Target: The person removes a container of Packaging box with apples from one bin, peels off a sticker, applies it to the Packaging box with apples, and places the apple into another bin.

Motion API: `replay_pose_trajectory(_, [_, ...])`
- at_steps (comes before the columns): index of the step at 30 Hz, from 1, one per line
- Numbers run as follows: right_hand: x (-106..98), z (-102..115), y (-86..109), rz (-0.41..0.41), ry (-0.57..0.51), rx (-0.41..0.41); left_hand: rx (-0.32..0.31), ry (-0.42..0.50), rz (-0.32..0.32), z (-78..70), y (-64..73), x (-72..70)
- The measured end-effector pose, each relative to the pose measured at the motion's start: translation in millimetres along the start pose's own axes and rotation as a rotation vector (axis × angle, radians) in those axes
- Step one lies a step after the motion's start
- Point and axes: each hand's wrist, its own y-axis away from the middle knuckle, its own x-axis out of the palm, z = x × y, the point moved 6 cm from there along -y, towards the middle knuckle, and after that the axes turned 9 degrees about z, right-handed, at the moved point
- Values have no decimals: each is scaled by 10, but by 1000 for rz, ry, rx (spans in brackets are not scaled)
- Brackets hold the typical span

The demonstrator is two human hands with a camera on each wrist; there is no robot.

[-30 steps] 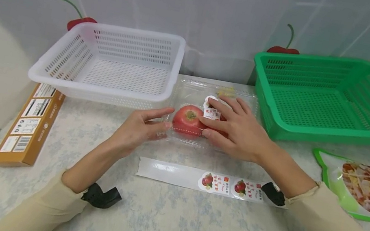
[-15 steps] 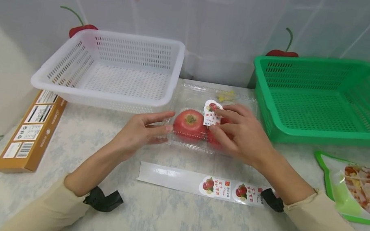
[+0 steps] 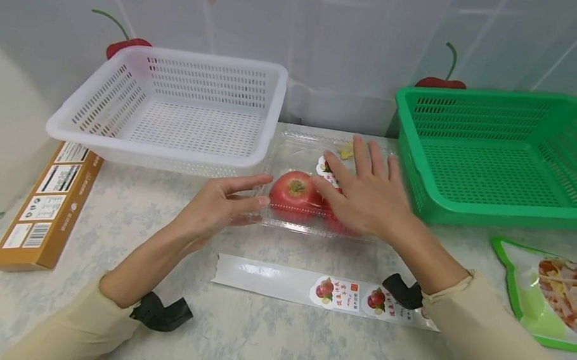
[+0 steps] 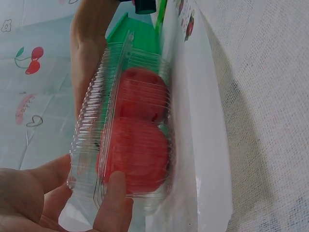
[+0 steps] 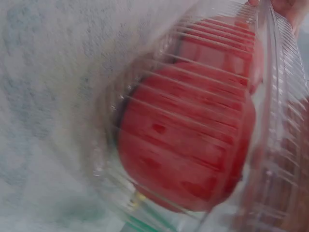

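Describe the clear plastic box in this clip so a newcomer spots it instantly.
On the pale table stand a white basket and a green basket. Between them lies the clear plastic box, the left hand at one end and the right hand over its top. Unlike the baskets, it is see-through, showing red fruit inside.

The left-hand grip (image 3: 219, 201) is touching the left edge of a clear container (image 3: 298, 151). The right-hand grip (image 3: 369, 197) is extending over the container's right half, fingers spread, and is partly hiding a printed label (image 3: 324, 171). Two red fruits (image 3: 296, 195), one partly hidden, are sitting inside. On the worktop (image 3: 257, 355), a label strip (image 3: 261, 277) is lying in front of the container. A white basket (image 3: 155, 147) is standing left, a green basket (image 3: 469, 209) right. A brown box (image 3: 47, 208) is lying far left, a printed bag (image 3: 571, 297) far right.
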Motion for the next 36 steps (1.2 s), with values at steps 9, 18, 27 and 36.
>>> replay_pose_trajectory(9, [-128, 13, 120, -394, -27, -117, 4, 28, -11, 11, -1, 16])
replay_pose_trajectory(18, [-139, 45, 243, -539, -70, -313, -2, 31, -25, 20, 3, 14])
replay_pose_trajectory(27, [-123, 55, 263, -504, -96, -308, -2, 21, -30, 32, 11, 21])
replay_pose_trajectory(36, [-35, 51, 144, -250, 14, -188, 6, 18, -23, 34, 24, 30])
